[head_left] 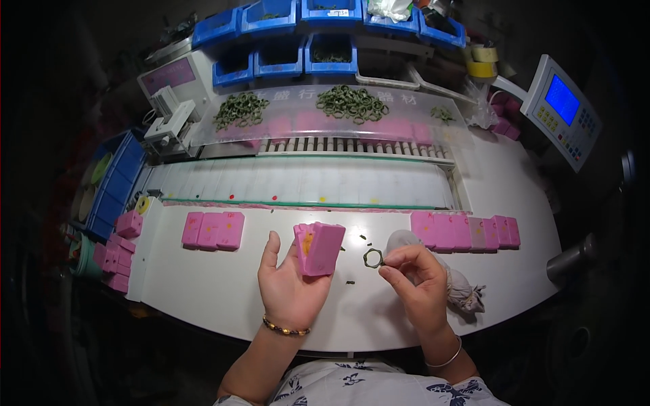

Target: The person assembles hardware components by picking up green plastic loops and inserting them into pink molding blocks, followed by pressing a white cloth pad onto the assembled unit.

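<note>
My left hand [291, 298] lies palm up with a pink rubber mold [322, 250] held across its fingers. The mold's halves are parted a little on the left side, and a yellowish patch shows inside. To the right of it, my right hand [425, 284] pinches a dark green faceted ring [366, 262] between thumb and fingertips, raised over the white table. Small green scraps [350, 282] lie around the ring. Under and beyond my right hand is a grey cloth pouch [467, 294] with a gathered end, partly hidden.
Pink molds stand in rows at left [213, 231] and right [460, 232]. Behind runs a glass-covered strip [305, 181], then a clear shelf [291, 128] with heaps of green rings. Blue bins [279, 57] hang above. A control panel [562, 108] stands right, a blue crate [112, 183] left.
</note>
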{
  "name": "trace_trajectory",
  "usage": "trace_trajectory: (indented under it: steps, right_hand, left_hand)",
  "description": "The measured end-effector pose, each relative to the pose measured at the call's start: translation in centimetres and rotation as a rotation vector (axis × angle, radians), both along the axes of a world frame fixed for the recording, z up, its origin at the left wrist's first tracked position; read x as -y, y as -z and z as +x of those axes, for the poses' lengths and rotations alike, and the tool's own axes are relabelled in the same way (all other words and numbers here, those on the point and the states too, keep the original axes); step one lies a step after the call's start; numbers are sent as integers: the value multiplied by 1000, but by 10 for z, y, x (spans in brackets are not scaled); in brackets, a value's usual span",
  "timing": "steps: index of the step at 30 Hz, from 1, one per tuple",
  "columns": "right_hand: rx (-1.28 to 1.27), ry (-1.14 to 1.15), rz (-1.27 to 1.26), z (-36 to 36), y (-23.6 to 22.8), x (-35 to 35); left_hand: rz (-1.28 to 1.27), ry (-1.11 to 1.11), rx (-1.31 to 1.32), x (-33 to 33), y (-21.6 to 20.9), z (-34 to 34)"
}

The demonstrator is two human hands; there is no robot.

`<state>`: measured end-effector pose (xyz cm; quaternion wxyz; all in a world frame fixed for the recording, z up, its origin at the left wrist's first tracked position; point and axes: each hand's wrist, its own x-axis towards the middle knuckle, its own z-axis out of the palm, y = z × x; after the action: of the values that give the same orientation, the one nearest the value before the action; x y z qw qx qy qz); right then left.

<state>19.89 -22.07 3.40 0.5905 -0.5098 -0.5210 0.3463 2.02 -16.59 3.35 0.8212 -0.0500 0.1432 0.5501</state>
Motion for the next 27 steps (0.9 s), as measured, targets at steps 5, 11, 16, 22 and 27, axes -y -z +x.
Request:
trace_trajectory:
  steps: [5, 11, 16, 22, 27]
  right_hand:
    - [-106, -40, -7, -2, 1, -1]
    - [-68, -40, 2, -1, 0, -4]
    - [84, -53, 27, 2, 2, -1]
    - [191, -90, 2, 2, 0, 4]
    - [195, -95, 7, 6, 0, 5]
  left_hand:
    - [260, 171, -288, 2, 16, -11]
    - [574, 287, -921, 9, 0, 3]
    - [639, 367, -1040, 10, -4, 8]
    - [692, 498, -1083, 1, -8, -6]
    - [747, 548, -1189, -25, -22, -26]
